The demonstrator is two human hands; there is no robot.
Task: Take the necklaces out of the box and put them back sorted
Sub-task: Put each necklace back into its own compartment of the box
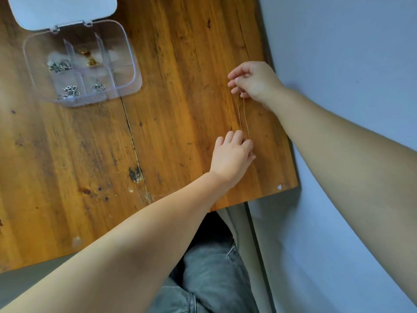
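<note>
A thin gold necklace [243, 116] is stretched in a narrow loop over the wooden table [171, 91] near its right edge. My right hand [255, 81] pinches the far end of the chain. My left hand [233, 155] pinches the near end. The clear plastic compartment box [126, 53] stands open at the far left, its lid [63, 10] folded back. Silver necklaces [59, 66] lie bunched in its left and front compartments, and gold pieces [88, 57] sit in a middle one.
The table's right edge runs beside a pale wall [338, 53]. A grey curtain [248, 233] hangs below the table's near corner. My legs in grey jeans [209, 279] are under the front edge. Dark stains mark the wood.
</note>
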